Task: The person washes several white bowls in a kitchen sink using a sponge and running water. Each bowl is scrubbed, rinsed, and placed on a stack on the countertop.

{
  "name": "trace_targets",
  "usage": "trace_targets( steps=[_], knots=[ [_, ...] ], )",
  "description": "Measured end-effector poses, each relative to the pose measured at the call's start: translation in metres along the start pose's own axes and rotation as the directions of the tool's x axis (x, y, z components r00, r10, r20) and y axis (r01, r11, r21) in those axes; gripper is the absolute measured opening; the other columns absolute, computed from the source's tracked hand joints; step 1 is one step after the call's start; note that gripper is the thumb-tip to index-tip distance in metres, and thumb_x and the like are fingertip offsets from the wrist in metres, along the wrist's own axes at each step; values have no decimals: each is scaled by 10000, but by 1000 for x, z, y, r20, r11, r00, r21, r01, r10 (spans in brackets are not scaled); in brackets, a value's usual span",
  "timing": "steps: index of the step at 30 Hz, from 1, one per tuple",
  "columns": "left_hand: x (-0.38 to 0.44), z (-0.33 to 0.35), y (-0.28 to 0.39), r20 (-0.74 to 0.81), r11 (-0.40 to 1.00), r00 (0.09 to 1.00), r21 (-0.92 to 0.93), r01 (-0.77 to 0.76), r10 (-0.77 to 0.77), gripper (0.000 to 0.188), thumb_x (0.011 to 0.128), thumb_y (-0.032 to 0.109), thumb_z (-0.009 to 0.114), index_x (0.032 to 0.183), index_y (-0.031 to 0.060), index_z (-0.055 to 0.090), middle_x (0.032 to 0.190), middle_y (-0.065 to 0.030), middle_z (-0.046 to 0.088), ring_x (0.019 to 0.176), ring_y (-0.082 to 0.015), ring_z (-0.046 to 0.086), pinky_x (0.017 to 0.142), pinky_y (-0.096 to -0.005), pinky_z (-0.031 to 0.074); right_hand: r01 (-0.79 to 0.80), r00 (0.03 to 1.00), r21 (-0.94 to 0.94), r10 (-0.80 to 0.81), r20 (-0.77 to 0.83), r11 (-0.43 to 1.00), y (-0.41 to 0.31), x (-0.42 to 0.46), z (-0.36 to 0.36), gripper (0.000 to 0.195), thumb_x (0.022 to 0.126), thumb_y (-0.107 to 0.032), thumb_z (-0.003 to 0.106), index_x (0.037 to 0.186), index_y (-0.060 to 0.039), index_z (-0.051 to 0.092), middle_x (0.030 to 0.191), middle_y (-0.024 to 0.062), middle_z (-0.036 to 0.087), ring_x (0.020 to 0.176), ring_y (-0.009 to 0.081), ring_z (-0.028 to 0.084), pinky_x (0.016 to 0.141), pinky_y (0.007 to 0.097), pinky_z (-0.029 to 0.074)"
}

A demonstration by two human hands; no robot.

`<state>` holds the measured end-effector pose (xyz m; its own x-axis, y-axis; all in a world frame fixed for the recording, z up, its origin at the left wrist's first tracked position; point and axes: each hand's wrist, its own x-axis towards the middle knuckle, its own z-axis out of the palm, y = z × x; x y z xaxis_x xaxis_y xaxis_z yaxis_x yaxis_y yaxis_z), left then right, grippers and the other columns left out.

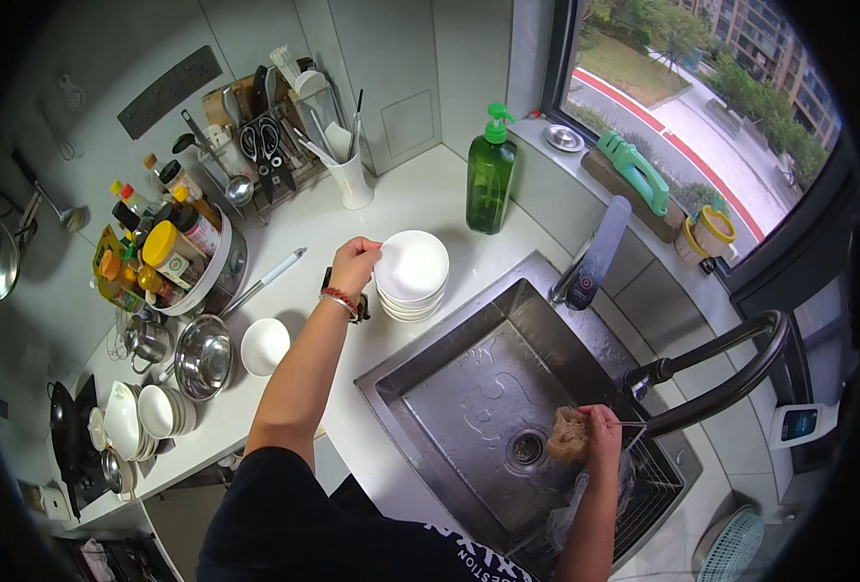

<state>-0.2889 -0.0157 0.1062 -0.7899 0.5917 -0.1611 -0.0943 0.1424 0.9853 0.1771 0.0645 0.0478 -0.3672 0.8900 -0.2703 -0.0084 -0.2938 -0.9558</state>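
My left hand [355, 266] pinches the rim of the top bowl in a stack of white bowls [413, 284] on the counter. The stack stands left of the stainless steel sink [466, 393]. Over the sink's right side, my right hand [603, 434] holds a tan loofah sponge [568, 435] near the drain [527, 449]. A dark, curved faucet [750, 342] reaches in from the right, its spout end close to my right fingers. Below that hand, a clear plastic bag [568, 513] lies by a wire rack [652, 480], partly hidden by my forearm.
A green pump bottle [491, 178] stands behind the bowls. Left of my arm are a single white bowl [265, 347], a steel bowl [203, 356], stacked dishes [159, 411] and a bin of condiment bottles [230, 254]. A knife rack [270, 138] stands against the wall.
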Motion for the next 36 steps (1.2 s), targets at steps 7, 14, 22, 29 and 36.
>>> trace_targets(
  steps=[7, 14, 22, 29, 36],
  knots=[
    [9, 9, -2, -46, 990, 994, 102, -95, 100, 47, 696, 43, 581, 728, 14, 561, 681, -18, 538, 627, -103, 472, 584, -240, 389, 24, 1000, -6, -24, 4, 1000, 13, 1, -5, 224, 906, -219, 515, 839, -22, 598, 740, 28, 594, 676, 97, 558, 627, 224, 446],
    [14, 11, -6, -74, 982, 989, 143, -120, 132, 24, 688, 26, 556, 702, 14, 541, 663, -24, 532, 615, -109, 471, 584, -246, 392, 19, 1000, 35, -18, -9, 999, 10, -4, -2, 223, 907, -219, 514, 836, -25, 597, 742, 29, 597, 677, 96, 558, 633, 225, 446],
    [6, 7, 14, -9, 995, 998, 78, 56, -56, 101, 724, 93, 502, 765, 64, 589, 680, 7, 557, 571, -88, 471, 490, -209, 348, -11, 999, 20, 12, -43, 1000, 13, -7, -4, 222, 903, -221, 516, 845, -25, 604, 753, 22, 595, 682, 93, 550, 646, 222, 439],
    [2, 5, 10, 31, 983, 995, 155, -97, 93, 90, 715, 42, 557, 784, 9, 605, 692, -25, 569, 620, -100, 499, 547, -232, 402, -11, 998, -25, 10, -67, 1000, 22, -17, -3, 232, 900, -234, 526, 851, -25, 613, 789, 25, 592, 710, 92, 536, 670, 229, 435],
    [14, 9, -2, -30, 966, 983, 191, -173, 182, 62, 701, 38, 577, 747, -4, 580, 689, -38, 567, 634, -114, 502, 591, -250, 416, -58, 996, 28, 59, -61, 998, 28, -22, -6, 218, 903, -199, 524, 850, -9, 616, 801, 26, 597, 730, 95, 546, 675, 230, 439]
  ],
)
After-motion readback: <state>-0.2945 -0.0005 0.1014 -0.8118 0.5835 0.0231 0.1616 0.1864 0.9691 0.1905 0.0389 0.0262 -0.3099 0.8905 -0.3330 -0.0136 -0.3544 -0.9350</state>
